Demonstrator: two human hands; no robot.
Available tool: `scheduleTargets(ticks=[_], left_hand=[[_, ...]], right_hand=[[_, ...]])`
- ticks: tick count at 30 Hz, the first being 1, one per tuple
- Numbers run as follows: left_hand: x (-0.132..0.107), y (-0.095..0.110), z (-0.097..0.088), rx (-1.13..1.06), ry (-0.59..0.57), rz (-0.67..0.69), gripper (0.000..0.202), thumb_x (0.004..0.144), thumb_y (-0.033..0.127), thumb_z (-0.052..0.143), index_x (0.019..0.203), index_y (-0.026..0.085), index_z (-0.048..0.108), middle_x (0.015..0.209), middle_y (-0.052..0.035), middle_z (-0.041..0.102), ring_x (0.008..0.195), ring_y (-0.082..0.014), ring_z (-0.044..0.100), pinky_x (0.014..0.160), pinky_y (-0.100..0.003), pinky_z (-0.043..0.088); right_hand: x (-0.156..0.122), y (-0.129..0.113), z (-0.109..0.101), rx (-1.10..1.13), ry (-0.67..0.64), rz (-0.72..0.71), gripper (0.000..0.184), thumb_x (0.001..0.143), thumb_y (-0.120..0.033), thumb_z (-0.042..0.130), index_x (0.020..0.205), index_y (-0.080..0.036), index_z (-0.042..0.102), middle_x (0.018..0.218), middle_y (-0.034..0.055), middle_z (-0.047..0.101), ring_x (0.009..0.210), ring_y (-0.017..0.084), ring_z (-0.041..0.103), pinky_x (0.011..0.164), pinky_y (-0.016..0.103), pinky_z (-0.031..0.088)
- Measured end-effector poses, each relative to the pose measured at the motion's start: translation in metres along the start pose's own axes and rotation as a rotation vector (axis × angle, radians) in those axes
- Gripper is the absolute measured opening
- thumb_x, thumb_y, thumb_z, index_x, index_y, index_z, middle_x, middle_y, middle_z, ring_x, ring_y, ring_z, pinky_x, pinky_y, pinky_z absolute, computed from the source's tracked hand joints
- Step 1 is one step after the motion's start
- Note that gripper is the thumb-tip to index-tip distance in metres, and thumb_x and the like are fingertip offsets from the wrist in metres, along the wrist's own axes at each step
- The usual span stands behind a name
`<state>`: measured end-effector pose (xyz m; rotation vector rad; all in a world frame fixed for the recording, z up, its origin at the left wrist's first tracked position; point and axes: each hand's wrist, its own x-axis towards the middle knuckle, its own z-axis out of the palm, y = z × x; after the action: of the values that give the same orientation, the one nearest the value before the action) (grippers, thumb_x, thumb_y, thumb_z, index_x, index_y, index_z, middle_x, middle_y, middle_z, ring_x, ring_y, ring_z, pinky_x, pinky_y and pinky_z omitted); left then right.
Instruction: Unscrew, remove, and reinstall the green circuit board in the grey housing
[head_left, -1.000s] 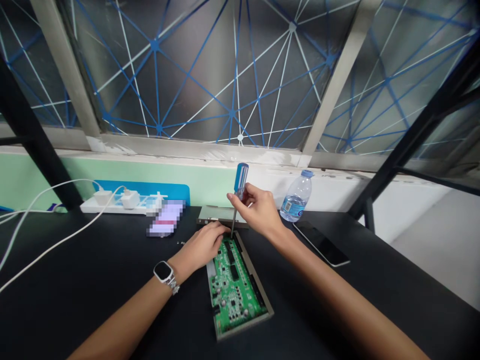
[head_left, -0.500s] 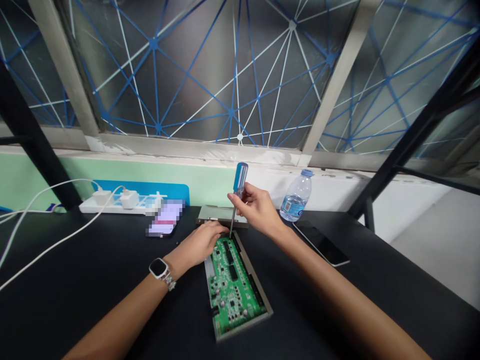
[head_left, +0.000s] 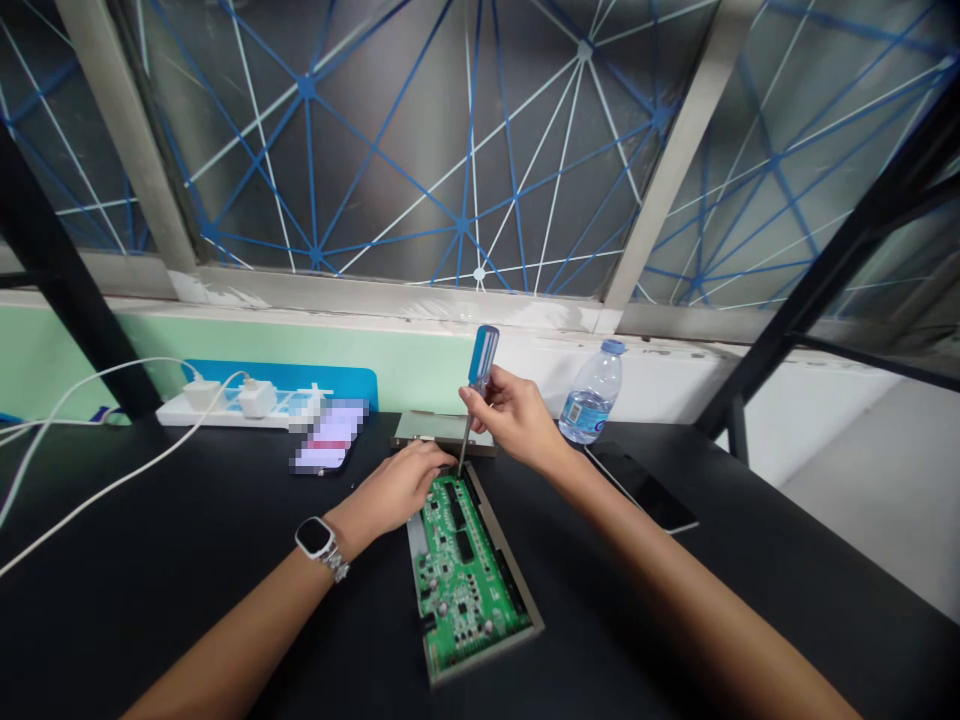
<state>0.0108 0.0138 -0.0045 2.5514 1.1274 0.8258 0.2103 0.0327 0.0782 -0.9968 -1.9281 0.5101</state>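
Right hand (head_left: pixel 510 408) is gripping a screwdriver (head_left: pixel 484 355), tip pointing at the far end of a green circuit board (head_left: pixel 469 590) lying on the table (head_left: pixel 637 630), left hand (head_left: pixel 394 490) is touching the board, left grip unclear

A black tabletop (head_left: pixel 112 560) reaches back to a low wall (head_left: pixel 420 380), pale green toward the left and white toward the right. Above it, grey window frames (head_left: pixel 679 150) hold dim panes (head_left: pixel 390 120) crossed by blue and white lines. Dark bars (head_left: pixel 832 270) slant at both sides. The sill's (head_left: pixel 420 298) paint is patchy.
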Motion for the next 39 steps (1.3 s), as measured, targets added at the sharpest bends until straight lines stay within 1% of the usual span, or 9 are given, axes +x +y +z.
scheduleTargets(ticks=[11, 15, 20, 24, 27, 29, 32, 35, 39], left_hand=[[0.001, 0.002, -0.004, -0.008, -0.022, -0.008, 0.032, 0.093, 0.012, 0.044, 0.112, 0.026, 0.067, 0.111, -0.0048, 0.068, 0.107, -0.0227, 0.062, 0.095, -0.037, 0.048], [0.001, 0.003, -0.001, -0.027, 0.006, -0.002, 0.030, 0.092, 0.014, 0.046, 0.113, 0.023, 0.064, 0.115, -0.0069, 0.066, 0.111, -0.0245, 0.060, 0.100, -0.041, 0.045], [0.010, 0.017, 0.006, -0.304, 0.110, -0.002, 0.028, 0.096, 0.024, 0.046, 0.121, 0.020, 0.058, 0.114, -0.0080, 0.067, 0.105, -0.0227, 0.063, 0.097, -0.036, 0.047], [0.018, 0.024, 0.008, -0.509, 0.131, -0.023, 0.026, 0.097, 0.024, 0.044, 0.113, 0.018, 0.063, 0.107, -0.0068, 0.071, 0.099, -0.0218, 0.066, 0.094, -0.035, 0.049], [0.020, 0.024, 0.008, -0.603, 0.121, -0.068, 0.026, 0.097, 0.025, 0.045, 0.110, 0.017, 0.066, 0.102, -0.0070, 0.073, 0.097, -0.0223, 0.068, 0.090, -0.034, 0.051], [0.020, 0.024, 0.008, -0.635, 0.128, -0.087, 0.026, 0.096, 0.025, 0.047, 0.110, 0.016, 0.068, 0.101, -0.0075, 0.074, 0.096, -0.0223, 0.069, 0.089, -0.033, 0.051], [0.020, 0.026, 0.008, -0.635, 0.169, -0.104, 0.025, 0.095, 0.025, 0.050, 0.104, 0.016, 0.072, 0.096, -0.0076, 0.076, 0.092, -0.0223, 0.070, 0.085, -0.031, 0.052], [0.020, 0.030, 0.007, -0.647, 0.196, -0.134, 0.024, 0.093, 0.025, 0.053, 0.100, 0.015, 0.074, 0.093, -0.0076, 0.077, 0.089, -0.0228, 0.071, 0.081, -0.031, 0.053], [0.020, 0.030, 0.011, -0.687, 0.239, -0.182, 0.021, 0.089, 0.027, 0.059, 0.097, 0.016, 0.075, 0.094, -0.0074, 0.078, 0.089, -0.0229, 0.072, 0.082, -0.032, 0.055]], right_hand=[[-0.001, 0.000, 0.001, 0.128, -0.095, -0.023, 0.027, 0.092, -0.045, 0.055, 0.084, -0.019, 0.053, 0.060, -0.0016, 0.061, 0.052, 0.014, 0.063, 0.052, 0.025, 0.048], [-0.001, -0.003, 0.000, 0.164, -0.143, -0.014, 0.027, 0.093, -0.045, 0.054, 0.088, -0.019, 0.053, 0.061, -0.0014, 0.062, 0.054, 0.014, 0.064, 0.054, 0.026, 0.050], [0.001, -0.006, -0.006, 0.318, -0.257, 0.026, 0.027, 0.095, -0.044, 0.051, 0.094, -0.018, 0.055, 0.073, -0.0005, 0.063, 0.057, 0.012, 0.065, 0.054, 0.024, 0.052], [0.002, -0.006, -0.009, 0.451, -0.322, 0.064, 0.030, 0.094, -0.046, 0.050, 0.096, -0.017, 0.054, 0.085, 0.0021, 0.065, 0.053, 0.010, 0.063, 0.049, 0.023, 0.050], [0.002, -0.004, -0.007, 0.453, -0.281, 0.087, 0.032, 0.091, -0.047, 0.056, 0.100, -0.017, 0.054, 0.093, 0.0047, 0.066, 0.053, 0.010, 0.063, 0.048, 0.022, 0.049], [0.001, -0.002, -0.005, 0.372, -0.208, 0.098, 0.035, 0.084, -0.045, 0.066, 0.102, -0.017, 0.054, 0.089, 0.0040, 0.067, 0.053, 0.011, 0.063, 0.048, 0.022, 0.049], [-0.001, 0.002, -0.002, 0.256, -0.176, 0.150, 0.031, 0.077, -0.041, 0.074, 0.085, -0.016, 0.059, 0.071, 0.0019, 0.066, 0.053, 0.014, 0.064, 0.048, 0.023, 0.049], [-0.001, 0.005, -0.001, 0.288, -0.209, 0.217, 0.032, 0.076, -0.041, 0.075, 0.067, -0.016, 0.058, 0.058, 0.0021, 0.064, 0.054, 0.016, 0.064, 0.052, 0.026, 0.051], [-0.001, 0.007, -0.002, 0.324, -0.197, 0.220, 0.031, 0.072, -0.041, 0.078, 0.067, -0.014, 0.063, 0.058, 0.0019, 0.065, 0.054, 0.015, 0.063, 0.054, 0.026, 0.052]])
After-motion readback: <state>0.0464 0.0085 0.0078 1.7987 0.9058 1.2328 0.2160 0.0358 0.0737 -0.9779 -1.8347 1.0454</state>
